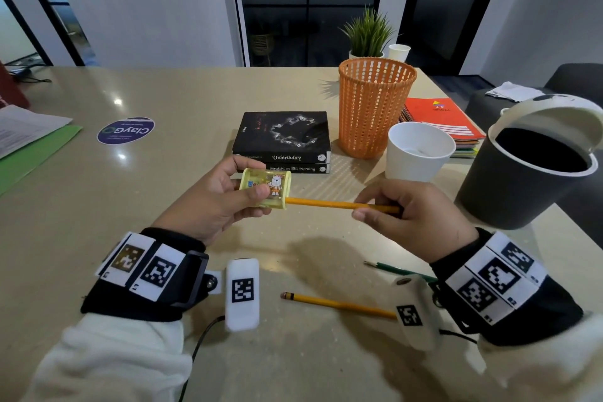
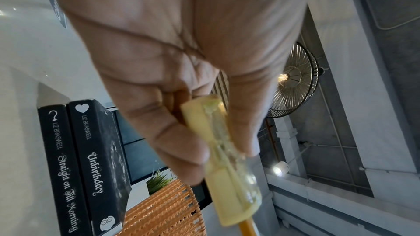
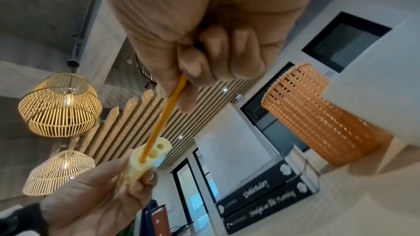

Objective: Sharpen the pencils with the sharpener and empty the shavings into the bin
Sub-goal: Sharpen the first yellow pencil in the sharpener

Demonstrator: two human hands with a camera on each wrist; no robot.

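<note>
Left hand (image 1: 208, 202) grip clasps the yellow sharpener (image 1: 266, 188) above the tabletop (image 1: 163, 101). Right hand (image 1: 414, 215) grip pinches the yellow pencil (image 1: 339, 205), tip seated in an end hole. Sharpening step in hand; next, presumably, twisting. Black bin (image 1: 509, 186) stands open, far right.

Top book (image 1: 284, 137) spine: "Unbirthday"; lower book (image 1: 293, 169): "Straight on Till Morning"; sticker (image 1: 125, 130): "ClayG"
</note>
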